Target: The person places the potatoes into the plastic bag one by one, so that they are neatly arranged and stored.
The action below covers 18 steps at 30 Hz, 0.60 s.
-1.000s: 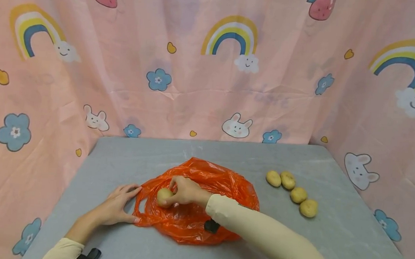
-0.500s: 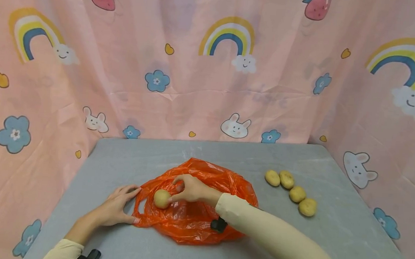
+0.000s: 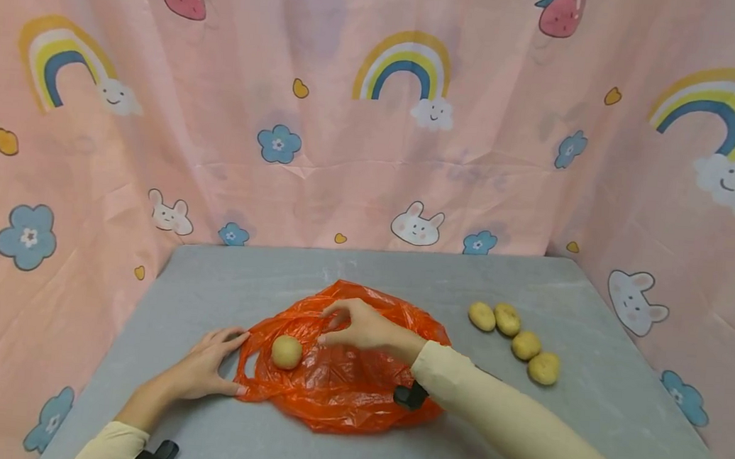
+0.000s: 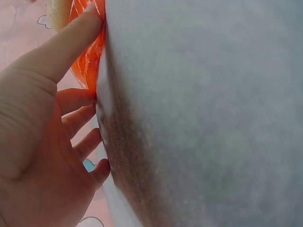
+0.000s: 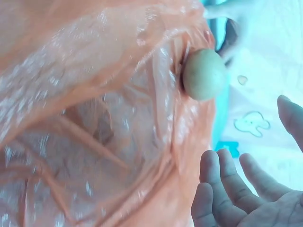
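A roundish yellow potato [image 3: 286, 352] sits on, or perhaps inside, a crumpled translucent orange bag [image 3: 351, 378].

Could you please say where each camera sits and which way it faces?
Head: on the head, facing forward and down at the table, orange bag and pink curtain; left hand and right hand show.
Left wrist: on that wrist, facing mostly the table; left hand and bag's edge show.
Right wrist: on that wrist, facing across the bag; right hand partly shows.
Shared: head and right wrist both show one potato on the bag.
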### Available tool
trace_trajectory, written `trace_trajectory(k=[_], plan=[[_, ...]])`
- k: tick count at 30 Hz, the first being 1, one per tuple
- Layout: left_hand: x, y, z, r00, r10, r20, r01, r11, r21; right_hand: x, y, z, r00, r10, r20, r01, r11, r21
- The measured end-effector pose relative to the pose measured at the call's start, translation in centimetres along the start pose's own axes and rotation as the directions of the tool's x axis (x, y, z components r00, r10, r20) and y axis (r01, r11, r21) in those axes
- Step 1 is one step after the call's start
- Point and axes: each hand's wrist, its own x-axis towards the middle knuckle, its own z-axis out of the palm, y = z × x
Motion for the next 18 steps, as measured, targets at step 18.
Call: trace_trajectory(k=[18], plan=[[-0.1,-0.2,0.2,1.000,-0.004,-0.001,0.004,1.000,-0.018,-4.7,2.8,-7.0,0.981,-0.149,-0.127,0.147,0.989,-0.029]])
